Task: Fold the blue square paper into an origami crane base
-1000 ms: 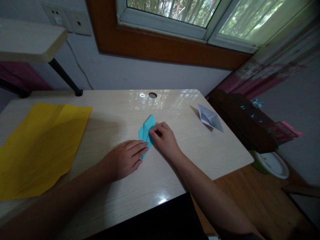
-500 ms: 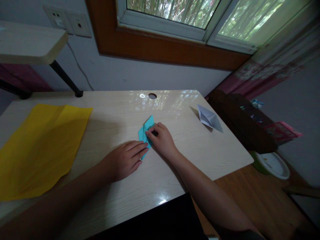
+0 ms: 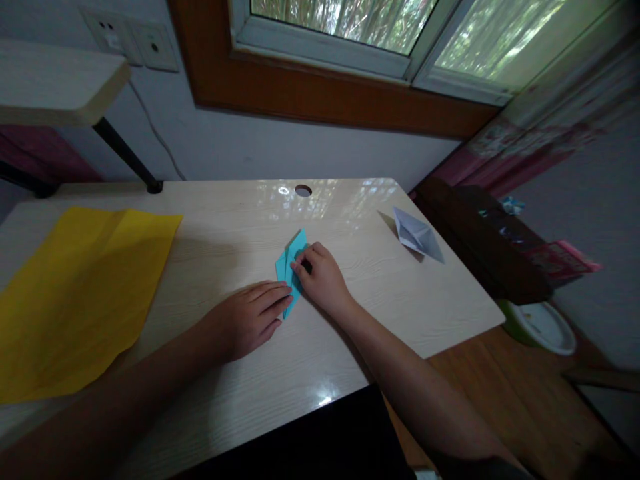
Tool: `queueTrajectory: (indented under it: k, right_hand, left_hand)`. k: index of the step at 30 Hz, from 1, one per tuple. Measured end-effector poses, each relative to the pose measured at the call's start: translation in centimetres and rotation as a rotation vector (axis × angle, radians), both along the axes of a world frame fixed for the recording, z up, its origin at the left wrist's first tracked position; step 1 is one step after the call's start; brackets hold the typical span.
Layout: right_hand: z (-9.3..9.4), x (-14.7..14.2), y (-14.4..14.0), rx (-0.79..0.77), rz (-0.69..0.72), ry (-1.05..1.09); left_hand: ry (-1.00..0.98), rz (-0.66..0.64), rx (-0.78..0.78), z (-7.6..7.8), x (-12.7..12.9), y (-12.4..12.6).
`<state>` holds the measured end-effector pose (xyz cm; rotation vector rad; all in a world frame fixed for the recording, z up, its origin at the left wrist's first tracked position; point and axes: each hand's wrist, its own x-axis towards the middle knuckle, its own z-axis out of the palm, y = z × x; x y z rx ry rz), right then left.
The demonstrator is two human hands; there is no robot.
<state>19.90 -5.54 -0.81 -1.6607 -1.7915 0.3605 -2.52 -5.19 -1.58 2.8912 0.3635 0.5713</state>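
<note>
A folded piece of turquoise paper point(image 3: 296, 243) lies on the pale wood-grain table point(image 3: 350, 333), long and pointed at its far and near ends. My left hand point(image 3: 255, 319) rests flat, fingers stretched out, with the fingertips on the paper's near left part. From the right, my right hand point(image 3: 323, 277) pinches at the paper's middle with thumb and forefinger. The exact edge or flap between those fingertips is too small to make out.
A big yellow sheet point(image 3: 95, 293) covers the table's left side. Near the right edge sits a folded white paper boat point(image 3: 417, 235). A raised shelf point(image 3: 55, 83) stands at the back left on black legs. A round cable hole point(image 3: 303, 191) is near the back edge.
The left fingertips have drawn back slightly to the left on the turquoise paper. The right hand keeps its pinch in nearly the same place. The view has shifted a little.
</note>
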Motion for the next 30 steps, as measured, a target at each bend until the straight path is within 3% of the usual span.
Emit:
queueTrajectory:
  k: [21,30]
  right_hand:
    - [-0.22,0.07,0.15,0.003,0.018,-0.163]
    - [-0.45,0.29,0.22,0.014,0.01,-0.057]
  left_hand:
    - [0.015,-0.023,-0.044,-0.54,-0.14,0.26]
    - [-0.022,-0.02,-0.04,-0.63,-0.27,0.22]
